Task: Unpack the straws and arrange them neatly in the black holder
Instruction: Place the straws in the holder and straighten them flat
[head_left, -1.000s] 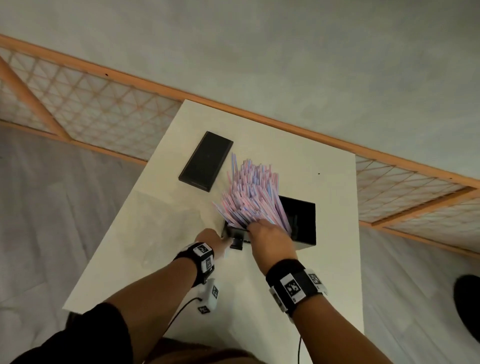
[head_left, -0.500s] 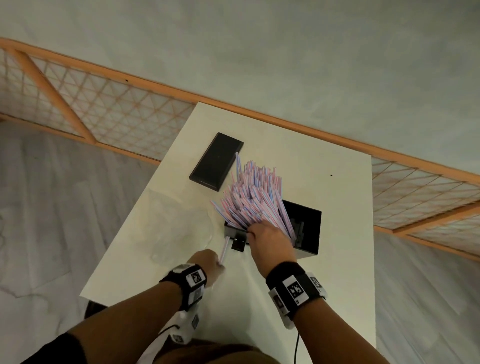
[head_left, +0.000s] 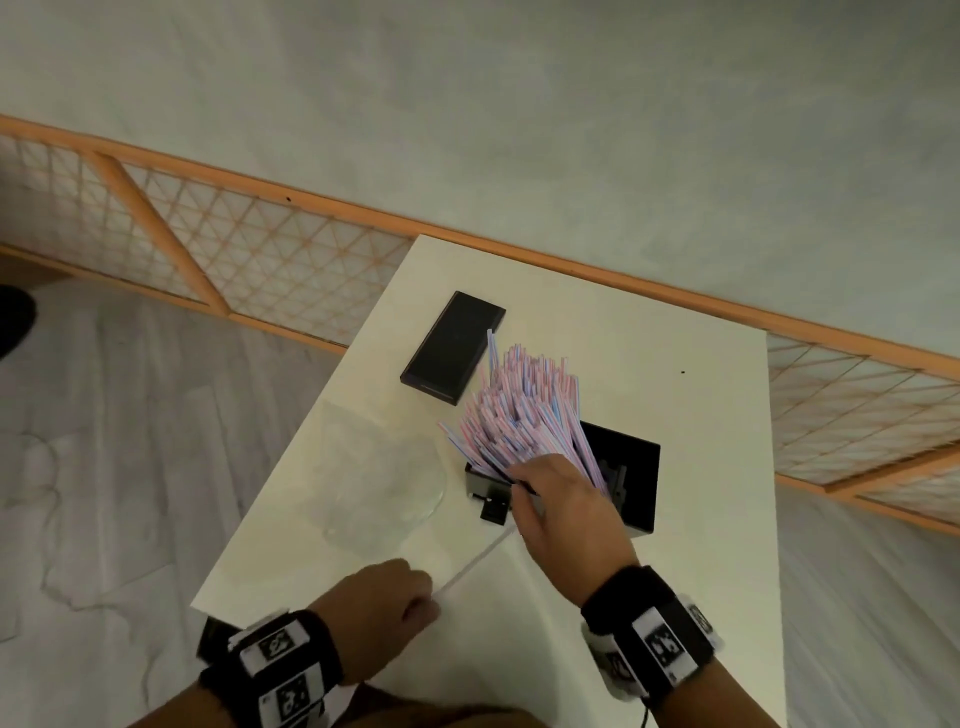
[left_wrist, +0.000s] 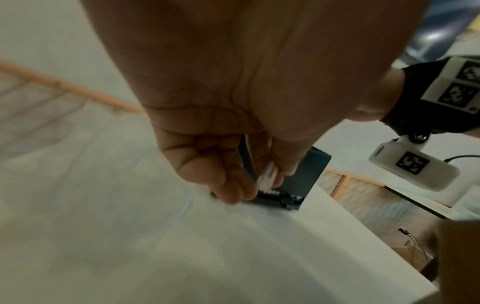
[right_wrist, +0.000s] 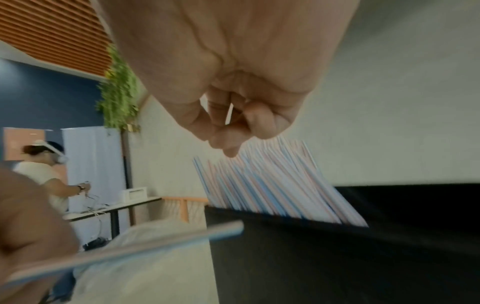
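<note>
A thick fan of pink, blue and white straws stands slanted in the left end of the black holder. My right hand lies against the base of the bundle, fingers curled at the straws above the holder's front wall. My left hand sits nearer the table's front edge. It pinches one end of a single straw, which points towards the holder. The pinched straw shows between the fingertips in the left wrist view.
A flat black lid lies behind the bundle on the white table. Crumpled clear wrapping lies left of the holder. A wooden lattice rail runs behind the table. Another person stands far off.
My left hand has drawn back from the holder towards the table's front edge, bringing a single straw with it. The right hand stays at the bundle.
</note>
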